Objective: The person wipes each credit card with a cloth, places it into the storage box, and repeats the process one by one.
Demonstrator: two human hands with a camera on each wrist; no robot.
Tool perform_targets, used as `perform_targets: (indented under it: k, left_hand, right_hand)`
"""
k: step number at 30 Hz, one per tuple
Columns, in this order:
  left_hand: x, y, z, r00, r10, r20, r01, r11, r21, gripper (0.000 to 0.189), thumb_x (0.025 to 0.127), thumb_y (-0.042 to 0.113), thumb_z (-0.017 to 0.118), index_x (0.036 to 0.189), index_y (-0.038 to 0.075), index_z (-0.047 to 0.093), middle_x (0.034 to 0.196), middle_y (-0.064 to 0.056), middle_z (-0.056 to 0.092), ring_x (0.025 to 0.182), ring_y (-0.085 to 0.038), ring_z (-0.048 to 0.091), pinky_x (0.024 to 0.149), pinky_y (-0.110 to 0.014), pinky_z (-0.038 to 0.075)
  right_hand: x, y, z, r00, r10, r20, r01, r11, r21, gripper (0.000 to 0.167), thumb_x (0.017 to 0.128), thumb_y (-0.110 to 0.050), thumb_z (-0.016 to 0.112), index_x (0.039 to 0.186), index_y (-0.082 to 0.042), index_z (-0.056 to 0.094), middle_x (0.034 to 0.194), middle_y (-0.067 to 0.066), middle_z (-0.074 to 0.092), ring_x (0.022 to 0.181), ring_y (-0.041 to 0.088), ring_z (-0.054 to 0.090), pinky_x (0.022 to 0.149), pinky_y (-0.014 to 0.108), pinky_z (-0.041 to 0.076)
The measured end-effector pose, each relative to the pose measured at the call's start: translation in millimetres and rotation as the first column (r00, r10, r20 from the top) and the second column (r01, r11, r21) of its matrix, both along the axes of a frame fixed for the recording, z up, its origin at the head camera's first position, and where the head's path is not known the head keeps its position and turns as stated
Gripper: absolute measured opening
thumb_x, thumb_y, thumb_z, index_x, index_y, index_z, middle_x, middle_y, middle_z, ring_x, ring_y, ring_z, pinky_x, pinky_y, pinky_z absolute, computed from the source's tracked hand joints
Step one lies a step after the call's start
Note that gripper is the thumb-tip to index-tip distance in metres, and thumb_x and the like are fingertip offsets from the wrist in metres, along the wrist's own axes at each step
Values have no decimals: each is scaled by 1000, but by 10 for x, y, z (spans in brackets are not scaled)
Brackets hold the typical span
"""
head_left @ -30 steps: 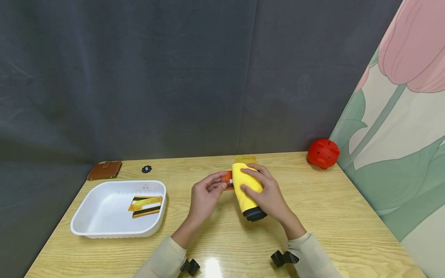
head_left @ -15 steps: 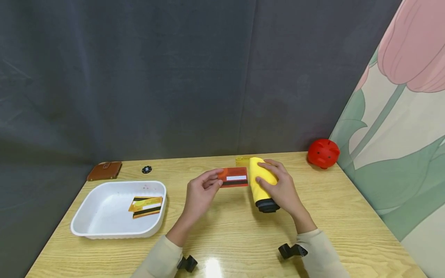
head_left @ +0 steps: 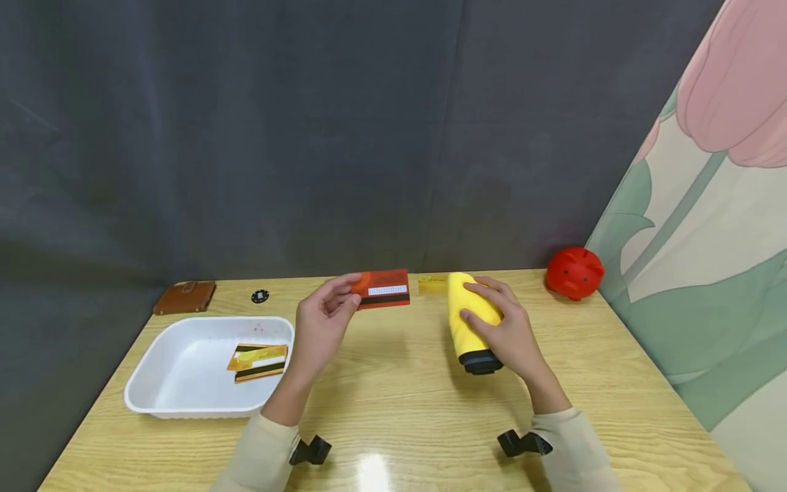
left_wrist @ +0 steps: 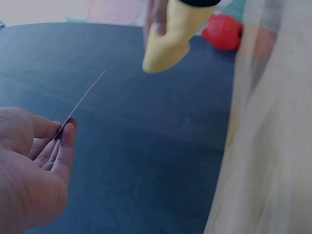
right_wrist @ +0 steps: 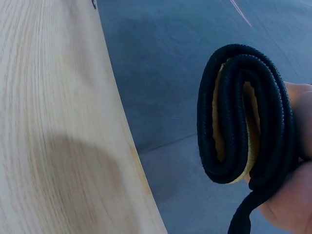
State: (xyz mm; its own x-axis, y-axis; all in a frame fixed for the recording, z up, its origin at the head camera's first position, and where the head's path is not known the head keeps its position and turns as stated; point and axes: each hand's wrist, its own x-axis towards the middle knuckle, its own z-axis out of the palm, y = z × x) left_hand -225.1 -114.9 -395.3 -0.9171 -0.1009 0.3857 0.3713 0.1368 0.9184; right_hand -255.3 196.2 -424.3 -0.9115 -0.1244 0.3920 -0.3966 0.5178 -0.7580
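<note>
Between thumb and fingers, my left hand (head_left: 322, 321) pinches a red bank card (head_left: 384, 290) by its left end; a dark stripe and a white strip show on it. In the left wrist view the card (left_wrist: 85, 96) appears edge-on, a thin line rising from the left fingertips. My right hand (head_left: 501, 324) grips a rolled yellow cloth (head_left: 462, 321) with a black edge, held above the table. From the right wrist, the black-edged end of the cloth (right_wrist: 273, 107) shows its folded layers. The card and the cloth are apart, with a gap between them.
A white plastic tray (head_left: 144, 372) with several yellow-orange cards (head_left: 261, 367) stands at the left. Behind it lie a brown wallet (head_left: 186, 298) and a black poker chip (head_left: 260, 296). A yellow card (head_left: 433, 284) is near the table's back edge; a red piggy bank (head_left: 574, 273) sits back right.
The red card came out from behind the cloth and moved left and up with my left hand. My right hand, still gripping the cloth, shifted right.
</note>
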Motion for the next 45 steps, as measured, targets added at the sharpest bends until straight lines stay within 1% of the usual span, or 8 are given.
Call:
perform_targets:
  k: [8,15,22,28,32,36,42,45]
  left_hand:
    - [36,-447,83,997,74,11,-73,993,-89,31,99,6,68,129,13,71,121,-13,71,101,-3,70,87,-14,57]
    - [145,-869,103,990,140,22,-133,972,-192,29,101,10,67,129,13,71,117,-9,71,97,3,68,85,-11,56]
    - [300,-1306,-12,967,254,31,-244,950,-194,30,99,4,68,129,2,69,104,24,69,93,8,68,82,-9,56]
    - [418,-1670,-143,939,332,92,-303,924,-234,32,101,6,65,131,-2,66,103,29,67,95,12,66,81,-6,55]
    - [461,-1854,-227,924,334,186,-281,924,-261,35,104,15,63,135,0,63,103,31,66,96,11,65,80,-6,54]
    - [453,-1970,-305,922,297,248,-223,931,-288,38,105,21,61,137,-1,62,102,32,65,95,12,65,80,-5,53]
    - [427,-2030,-412,933,246,264,-154,932,-327,36,108,15,54,136,-7,60,100,32,63,95,16,61,80,-6,55]
    - [400,-2007,-435,936,226,269,-119,925,-361,34,109,15,52,136,-4,61,104,24,66,96,16,60,81,-7,55]
  right_hand:
    - [5,35,8,1000,-5,4,5,1000,-11,44,93,-20,78,136,-19,68,151,7,53,125,28,55,85,16,45]
    - [-3,41,22,1000,9,-16,-10,999,-35,44,93,-17,78,136,-17,68,150,9,53,126,28,54,86,12,43]
    - [-1,49,29,1000,13,-9,-13,999,-41,45,93,-17,78,136,-17,68,150,9,53,125,24,53,86,11,43]
    - [4,64,20,1000,5,-13,-5,999,-33,45,93,-17,79,136,-18,68,150,8,53,125,23,53,86,11,43]
    - [2,72,26,1000,6,-24,-6,999,-34,45,92,-16,79,136,-17,68,149,8,54,124,22,52,86,12,43]
    - [0,73,24,1000,16,-22,-17,999,-43,45,92,-17,78,136,-16,68,150,10,53,126,23,51,86,13,43]
    - [3,72,2,999,21,-28,-23,998,-51,45,92,-17,79,136,-17,68,149,8,54,127,19,50,88,12,43]
    - [7,77,9,999,17,-36,-19,998,-53,44,92,-17,79,135,-17,69,149,6,55,126,14,50,89,11,43]
